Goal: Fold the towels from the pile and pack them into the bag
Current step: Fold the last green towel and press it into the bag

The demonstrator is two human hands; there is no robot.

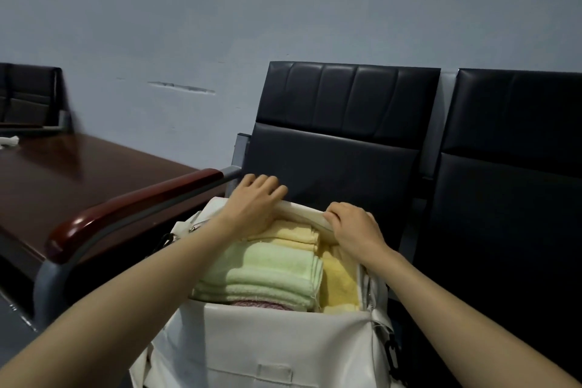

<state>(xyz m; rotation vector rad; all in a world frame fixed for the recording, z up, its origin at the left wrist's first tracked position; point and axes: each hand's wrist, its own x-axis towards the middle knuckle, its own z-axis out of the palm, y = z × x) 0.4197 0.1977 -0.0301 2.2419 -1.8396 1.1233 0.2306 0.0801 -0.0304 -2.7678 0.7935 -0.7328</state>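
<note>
A white bag (261,343) stands open on a dark chair seat, filled with folded towels. A stack of green towels (261,274) lies in the middle, yellow towels (338,287) sit to its right and behind it, and a pink towel (258,304) peeks out underneath. My left hand (252,201) grips the bag's far rim, fingers curled over its edge. My right hand (352,227) grips the same far rim further right, its fingers curled round the rolled edge.
The bag rests on a black padded chair (340,123) with a red-brown armrest (126,214) at its left. A second black chair (510,167) stands to the right. A dark wooden table (72,176) is at the left, against a pale wall.
</note>
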